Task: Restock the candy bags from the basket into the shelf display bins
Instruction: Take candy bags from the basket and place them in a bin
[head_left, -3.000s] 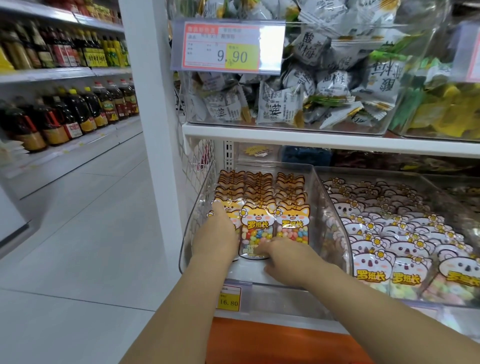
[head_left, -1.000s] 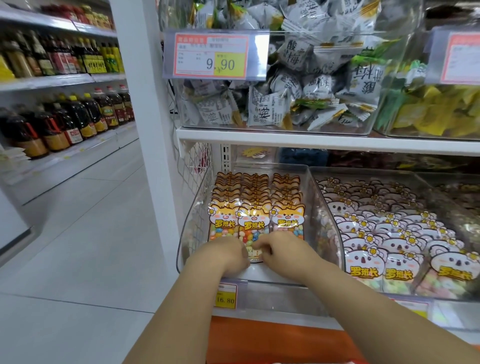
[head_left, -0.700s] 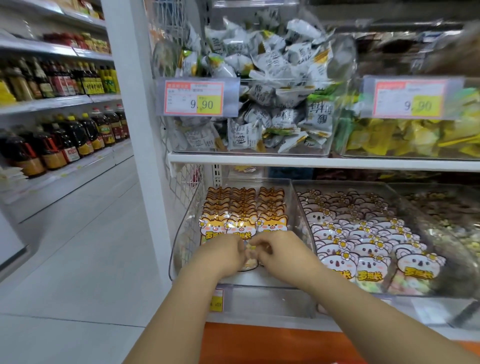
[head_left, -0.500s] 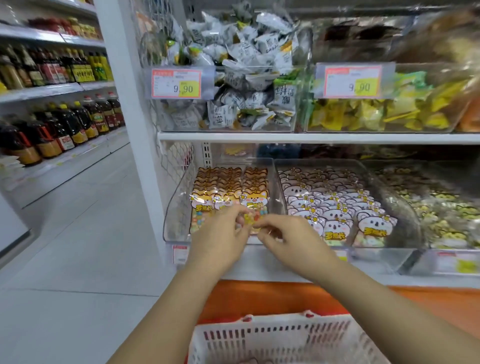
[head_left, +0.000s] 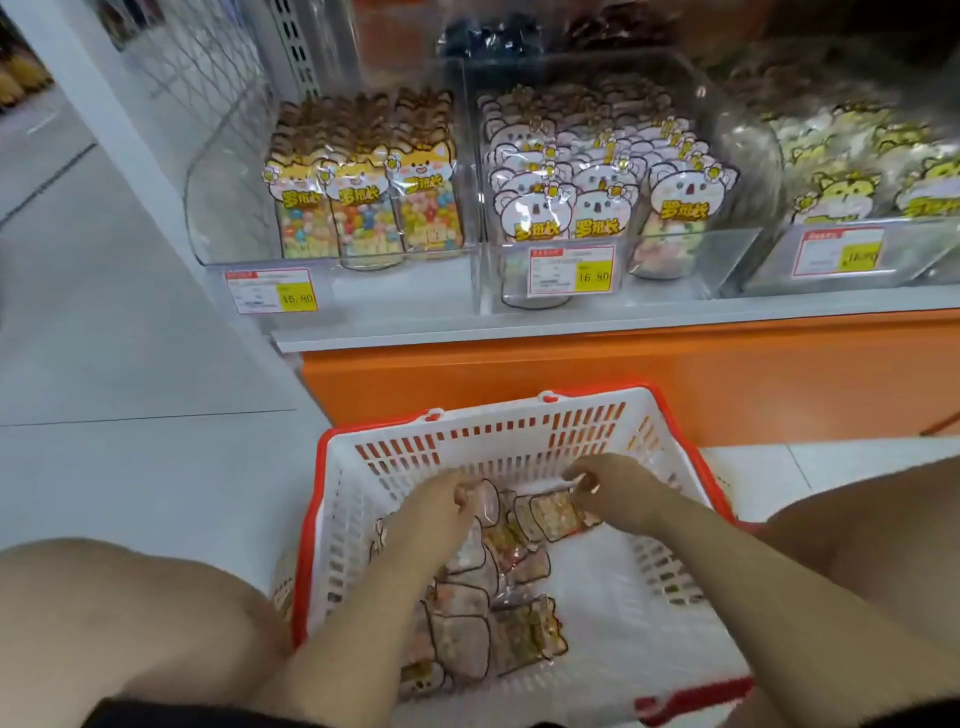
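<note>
Left hand (head_left: 439, 501), right hand (head_left: 610, 486): fingers (head_left: 577, 477) clamped on candy bags (head_left: 556, 514) in basket (head_left: 483, 436) | slip is risked: slick film, thin pinch

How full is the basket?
Partly full: several candy bags lie across the bottom of the basket, mostly left and middle; its right side shows bare white floor.

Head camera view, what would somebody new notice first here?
The white, red-rimmed basket at bottom centre, with both hands in it: the right hand pinches a candy bag, while the left hand curls over the pile of loose bags. Above, on the shelf, neat rows of fox bags fill the left bin, with koala bags in the next one.
</note>
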